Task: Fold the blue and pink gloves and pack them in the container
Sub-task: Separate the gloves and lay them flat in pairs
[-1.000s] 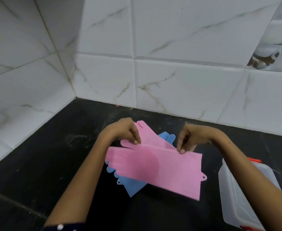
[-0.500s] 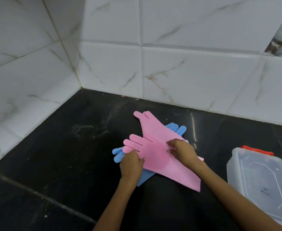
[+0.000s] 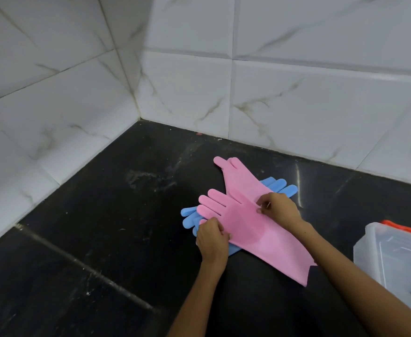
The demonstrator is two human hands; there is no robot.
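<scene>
- We see the top pink glove lying flat across the other gloves on the black counter; a second ago we held it raised.
- Our left hand pinches its near edge, as half a second ago.
- Our right hand presses its far edge, fingertips curled shut.
- The blue gloves lie beneath, the container well apart at right.

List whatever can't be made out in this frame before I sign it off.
- Blue gloves: mostly hidden under the pink gloves in the head view; their cuffs and count are unclear.
- Container: cut off by the right edge; contents unreadable through its cloudy lid.
- Left hand and right hand: fingertips curl onto the pink gloves, so pinching or only pressing is unclear.
- Lower pink glove's thumb: covered by the left hand.
</scene>
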